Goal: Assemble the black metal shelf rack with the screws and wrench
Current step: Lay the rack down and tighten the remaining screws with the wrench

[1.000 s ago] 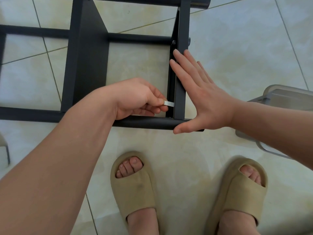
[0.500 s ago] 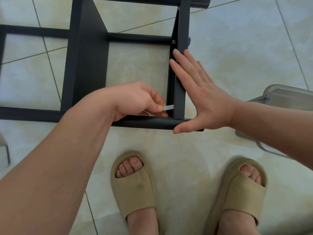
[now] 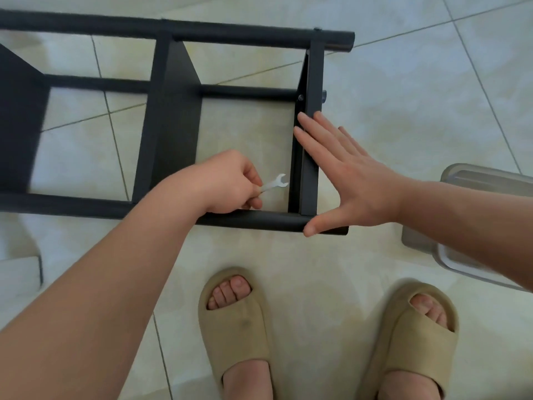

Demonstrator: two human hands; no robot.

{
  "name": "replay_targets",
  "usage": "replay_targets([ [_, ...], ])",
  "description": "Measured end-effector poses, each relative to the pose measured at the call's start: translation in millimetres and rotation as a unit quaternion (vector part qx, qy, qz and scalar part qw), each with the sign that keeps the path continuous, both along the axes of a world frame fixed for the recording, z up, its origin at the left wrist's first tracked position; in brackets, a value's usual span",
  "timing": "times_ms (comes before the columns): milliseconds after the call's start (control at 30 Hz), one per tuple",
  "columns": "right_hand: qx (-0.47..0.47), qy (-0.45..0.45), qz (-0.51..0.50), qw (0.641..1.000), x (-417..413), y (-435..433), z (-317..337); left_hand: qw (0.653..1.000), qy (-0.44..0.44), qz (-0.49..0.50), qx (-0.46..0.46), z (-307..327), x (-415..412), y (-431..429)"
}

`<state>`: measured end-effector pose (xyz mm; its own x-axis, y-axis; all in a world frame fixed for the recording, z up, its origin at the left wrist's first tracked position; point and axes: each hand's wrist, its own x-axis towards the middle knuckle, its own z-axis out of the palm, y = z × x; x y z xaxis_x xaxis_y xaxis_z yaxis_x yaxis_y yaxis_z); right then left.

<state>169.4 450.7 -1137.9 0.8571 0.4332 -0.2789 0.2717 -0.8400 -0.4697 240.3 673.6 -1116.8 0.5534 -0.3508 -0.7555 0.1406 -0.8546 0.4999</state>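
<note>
The black metal shelf rack [image 3: 176,134] lies on its side on the tiled floor, its tubes running left to right. My left hand [image 3: 230,183] pinches a small silver wrench [image 3: 275,184]; its open jaw points up and right, just clear of the end shelf panel [image 3: 308,157]. My right hand [image 3: 349,177] lies flat against that panel's outer face, fingers straight, thumb touching the near tube [image 3: 274,220]. A screw head [image 3: 300,97] shows near the panel's far end.
A grey plastic tray [image 3: 461,183] sits on the floor at the right, partly under my right forearm. My two feet in beige slippers [image 3: 236,321] stand just in front of the rack. A pale object [image 3: 17,272] shows at the left edge.
My left hand has drawn the wrench back from the end panel, so its open jaw is now in view. The view has shifted down, showing the rack's far tube. My right hand stays put.
</note>
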Motion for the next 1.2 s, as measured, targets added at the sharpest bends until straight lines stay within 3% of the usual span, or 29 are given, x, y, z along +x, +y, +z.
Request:
replay_targets([
  [233,0.007,-0.115,-0.129,0.985,42.1,-31.6,38.5,0.979,-0.149,0.111,-0.087,42.5,42.5,2.9],
  [467,-0.124,0.012,-0.140,0.982,136.0,-30.9,44.2,0.943,-0.330,-0.028,-0.015,33.9,118.6,-57.5],
  [567,-0.137,0.087,-0.152,0.975,157.1,-35.9,37.0,0.945,-0.319,-0.051,0.051,20.4,150.1,-63.7],
  [767,-0.171,0.070,-0.135,0.974,141.8,-28.7,48.4,0.951,-0.292,-0.072,0.069,25.1,150.1,-63.6],
  [1000,-0.150,0.015,-0.159,0.976,46.6,-6.1,125.6,0.953,-0.289,-0.088,0.019,116.6,70.9,-41.3],
  [1200,-0.192,0.001,-0.175,0.966,-46.7,19.7,175.2,0.956,-0.290,-0.046,-0.010,163.6,-41.3,-21.6],
])
